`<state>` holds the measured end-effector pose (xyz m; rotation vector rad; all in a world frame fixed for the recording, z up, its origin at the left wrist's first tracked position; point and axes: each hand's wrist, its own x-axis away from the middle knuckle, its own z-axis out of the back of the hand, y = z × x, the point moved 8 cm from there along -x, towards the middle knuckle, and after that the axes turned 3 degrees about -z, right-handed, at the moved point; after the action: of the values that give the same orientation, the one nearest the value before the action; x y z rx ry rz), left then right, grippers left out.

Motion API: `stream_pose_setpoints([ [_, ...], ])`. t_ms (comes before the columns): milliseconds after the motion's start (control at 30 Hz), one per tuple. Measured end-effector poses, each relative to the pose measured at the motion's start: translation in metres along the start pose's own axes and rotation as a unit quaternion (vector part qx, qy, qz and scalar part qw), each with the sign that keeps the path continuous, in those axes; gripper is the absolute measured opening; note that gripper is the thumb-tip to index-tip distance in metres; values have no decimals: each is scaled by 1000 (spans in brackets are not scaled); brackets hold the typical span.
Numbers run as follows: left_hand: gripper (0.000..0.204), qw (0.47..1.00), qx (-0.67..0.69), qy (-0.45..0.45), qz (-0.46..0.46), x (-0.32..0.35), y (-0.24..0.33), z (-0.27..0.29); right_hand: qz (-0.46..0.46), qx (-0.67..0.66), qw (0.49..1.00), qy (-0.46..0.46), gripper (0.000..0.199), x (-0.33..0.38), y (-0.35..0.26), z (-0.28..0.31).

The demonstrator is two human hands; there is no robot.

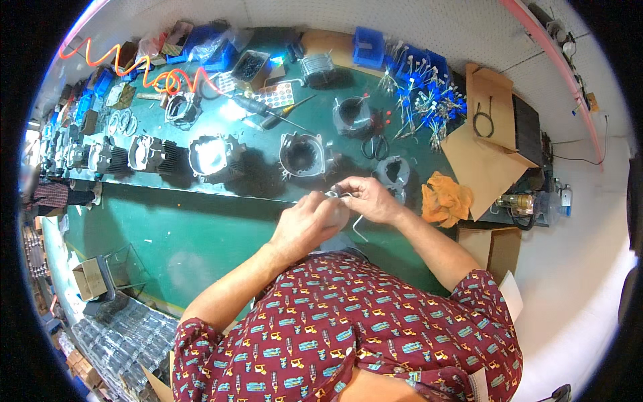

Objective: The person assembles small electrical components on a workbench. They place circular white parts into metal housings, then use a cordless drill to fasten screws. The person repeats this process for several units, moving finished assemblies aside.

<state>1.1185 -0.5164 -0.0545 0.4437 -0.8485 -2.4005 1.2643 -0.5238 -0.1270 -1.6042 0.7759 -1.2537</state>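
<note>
Just in front of my body, at the bench's near edge, my two hands meet with their fingers bent together. My left hand is closed around a small pale piece, mostly hidden by the fingers. My right hand pinches at the same piece from the other side. From under it hangs a thin white strip or cord, bent at its lower end. Beyond the hands stands a square-flanged metal housing with a dark round bore. A grey metal cover plate lies just past my right hand.
More finned housings line the green bench leftward. Scissors, a screwdriver and blue-ended wire bundles lie farther back. An orange cloth and cardboard are at right. An orange coiled hose hangs at back left.
</note>
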Motion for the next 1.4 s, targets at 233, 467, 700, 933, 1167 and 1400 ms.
stream_pose_setpoints([
  [233,59,1000,13,-11,8,32,-30,38,-12,85,995,-51,31,-31,-40,-39],
  [467,59,999,16,12,35,43,-47,57,81,285,955,-25,23,-54,-86,-54],
  [700,51,996,16,43,80,38,-54,70,89,227,970,-11,38,-72,-89,-47],
  [933,52,970,3,130,204,56,-65,77,105,399,892,182,62,-129,-57,51],
  [1167,48,943,50,190,269,63,-65,81,-74,455,877,134,58,-165,-18,41],
  [1400,46,942,37,207,263,61,-63,81,-95,472,868,122,54,-171,-3,46],
])
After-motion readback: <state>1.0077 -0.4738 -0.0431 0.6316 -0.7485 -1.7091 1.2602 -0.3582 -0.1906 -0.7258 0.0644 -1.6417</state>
